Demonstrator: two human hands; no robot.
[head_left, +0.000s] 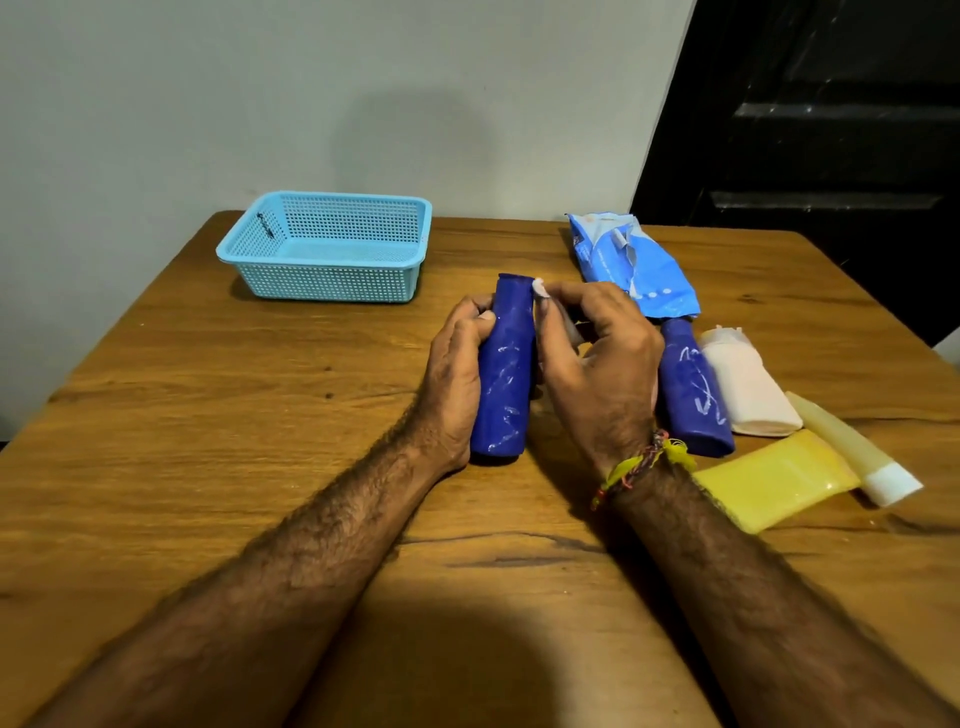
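Blue bottle (506, 374) laid at table (208, 467) centre, clamped in left hand (454, 384) fingers; white wipe (540, 287) pinched at its mouth by right hand (597, 374). Risk: second bottle (693, 395) may be knocked by right wrist.

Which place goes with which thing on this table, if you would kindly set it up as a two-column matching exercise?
Things:
1. basket
2. centre bottle
3. white scrap
4. yellow pouch

Places:
A. pinched by the right hand
B. far left, near the wall
C. on the right, beside the tube
D. gripped by the left hand

Pairs: 1-B, 2-D, 3-A, 4-C
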